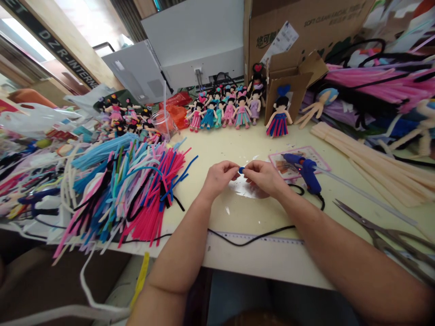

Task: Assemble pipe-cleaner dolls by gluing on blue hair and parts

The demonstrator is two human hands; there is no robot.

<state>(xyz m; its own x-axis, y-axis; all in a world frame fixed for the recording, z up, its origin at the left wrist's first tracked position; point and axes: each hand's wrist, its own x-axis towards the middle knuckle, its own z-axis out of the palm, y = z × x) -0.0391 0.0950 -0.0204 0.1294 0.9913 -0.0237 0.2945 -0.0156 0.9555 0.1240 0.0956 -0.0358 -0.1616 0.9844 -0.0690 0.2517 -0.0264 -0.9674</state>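
Dolls [229,112], fuzzy and bright-skirted, look finished, standing beyond blue plastic glue gun [308,175]. Left of gun, left hand [220,177] and right hand [265,176] pinch small blue piece [241,170] in closed fingertips, unattached to any doll; perhaps fuzzy, too small to tell. Farther left, straight pink fuzzy stems [149,219] lie loose, unworked.

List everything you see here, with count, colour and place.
Small piece, shape unclear: one, blue, centre, held
Pistol-shaped plastic glue gun: one, blue, right
Long-bladed metal scissors: one, grey, right
Long fuzzy strips: many, beige, right
Loose fuzzy stems: many, multicoloured, left
Small fuzzy dolls: many, multicoloured, back
Cardboard boxes: at least two, brown, back
Flat panels: two, whitish, back
Plastic cup: one, clear, left
Flat rectangular card: one, pink-edged, right
Thin cable: at least one, black, front
Flat tabletop: one, pale yellow, centre
Left hand: one, bare, centre
Right hand: one, bare, centre
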